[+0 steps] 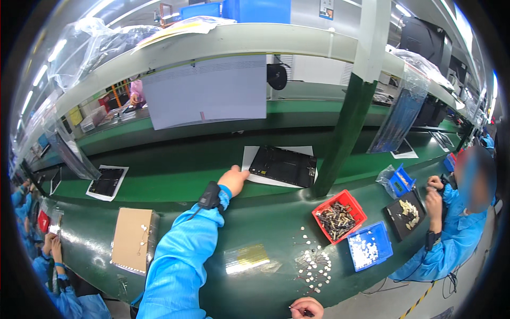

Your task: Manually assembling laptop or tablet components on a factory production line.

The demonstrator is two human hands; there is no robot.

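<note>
My left hand (234, 181) reaches forward over the green bench, its fingers closed at the left edge of a flat black panel (281, 166), like a device's back cover. Under the panel lies a white sheet (251, 154). Whether the fingers also pinch the sheet, I cannot tell. At the lower edge, my right hand (307, 307) is curled round something small and dark, mostly hidden by the fingers. Ahead of it, several small white round parts with thin dark wires (313, 266) are scattered on the bench.
A red bin (363, 214) of small dark and brass-coloured parts and a blue bin (387, 245) of white pieces stand right. A cardboard box (130, 239) is left; yellowish film strips (247, 259) lie centrally. A green post (342, 138) rises beyond. A co-worker (451, 228) sits right.
</note>
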